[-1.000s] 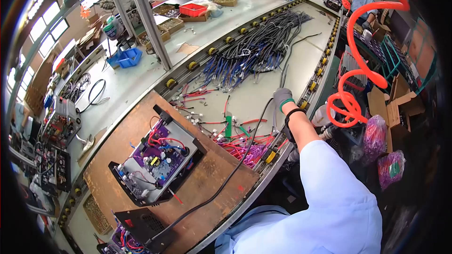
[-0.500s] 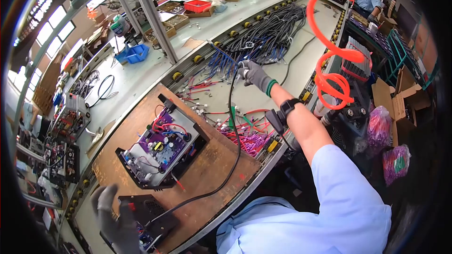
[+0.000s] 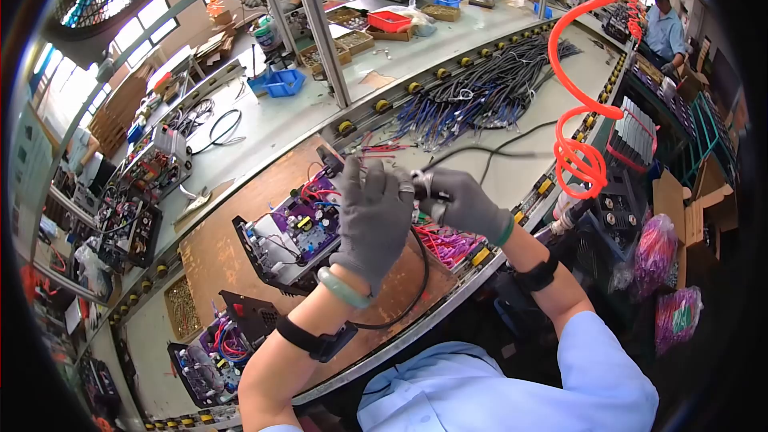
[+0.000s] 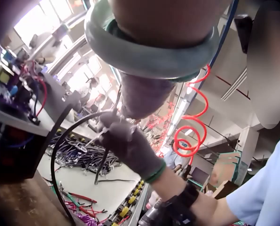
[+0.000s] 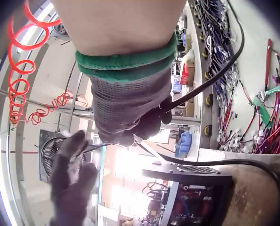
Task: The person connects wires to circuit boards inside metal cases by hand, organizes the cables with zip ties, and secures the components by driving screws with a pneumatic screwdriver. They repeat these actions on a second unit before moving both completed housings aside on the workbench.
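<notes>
My gloved right hand (image 3: 464,204) grips a black cable (image 5: 215,77) near its end, with small white pieces by the fingertips. The cable hangs down in a loop past the board's front edge. My gloved left hand (image 3: 374,224) is raised close beside the right one. In the right wrist view its thumb and fingers stand apart around a thin wire end (image 5: 96,147) that comes out of the right hand. Behind the left hand, partly hidden, an open metal case with a purple circuit board (image 3: 302,226) sits on a wooden board (image 3: 212,252).
A second open case (image 3: 210,356) stands at the near left. Beyond the wooden board lie a bundle of dark cables (image 3: 488,92) and red and purple wires (image 3: 448,244). Roller rails (image 3: 384,104) edge the line. An orange coiled hose (image 3: 572,64) hangs at the right.
The right hand has drawn the black cable back from the bundle towards the body. My left hand has come in from the near left and moved up beside it. The view has shifted left.
</notes>
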Tool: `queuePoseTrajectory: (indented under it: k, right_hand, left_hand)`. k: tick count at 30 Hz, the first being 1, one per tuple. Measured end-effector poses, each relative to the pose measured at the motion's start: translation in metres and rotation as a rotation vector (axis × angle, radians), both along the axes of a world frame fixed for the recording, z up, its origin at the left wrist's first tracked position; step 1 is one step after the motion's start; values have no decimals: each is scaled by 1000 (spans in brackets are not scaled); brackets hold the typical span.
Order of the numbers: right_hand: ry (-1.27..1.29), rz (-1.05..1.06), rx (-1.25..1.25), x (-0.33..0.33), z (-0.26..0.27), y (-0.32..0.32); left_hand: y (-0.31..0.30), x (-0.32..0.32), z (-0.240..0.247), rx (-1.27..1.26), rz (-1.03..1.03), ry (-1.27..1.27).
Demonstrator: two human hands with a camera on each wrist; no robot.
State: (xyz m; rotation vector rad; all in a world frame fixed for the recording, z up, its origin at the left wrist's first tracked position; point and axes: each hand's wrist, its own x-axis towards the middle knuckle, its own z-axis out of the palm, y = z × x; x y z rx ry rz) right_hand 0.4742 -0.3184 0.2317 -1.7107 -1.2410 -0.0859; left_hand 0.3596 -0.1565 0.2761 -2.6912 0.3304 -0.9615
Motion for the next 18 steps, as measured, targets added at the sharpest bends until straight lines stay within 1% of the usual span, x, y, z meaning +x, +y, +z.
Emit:
queuePoseTrajectory:
  k: [1,3,4,5,6,7,9,10,11,13,15,16,17,18]
  right_hand:
    - [-78,-57,-39,-6,1,-2]
    - [49,-91,-52,-13,-4,0]
    - [53,-88,-54,-13,-9,1]
    - [366,-72,10,-11,-17,3]
    - [680,-53,76,-8,-26,6]
    - [680,-48,78,-1,-36,10]
    - [425,-277,-42,22,-61,14]
    - [432,-341,-59,42,-73,13]
    - [688,-305,101,52,-70,11]
    - [560,-287,-29,66,-55,2]
    - [853,65,-74,54,-49,14]
    - [844,177,-169,23,-20,18]
    - [867,365,-124,13,-31,29]
    - [969,368,-82,0,-26,37]
  left_hand:
    - [0,1,-2,33,63,87]
    - [1,-4,-7,55,68,131]
    - [1,-8,-9,-106,123,321]
    - [1,-12,-10,-266,178,508]
    - [6,-13,-23,-432,166,451]
    - [8,-20,-23,-430,170,449]
    - [15,-34,-18,-452,156,524]
    - [19,-42,-16,-429,192,570]
    - [24,-52,-16,-426,192,577]
    - [32,-69,-16,-403,294,635]
    - [34,-73,-13,-427,341,630]
    - [34,-71,-14,-446,317,603]
    - [33,-70,-17,-466,293,574]
    - [31,-67,-25,-453,234,500]
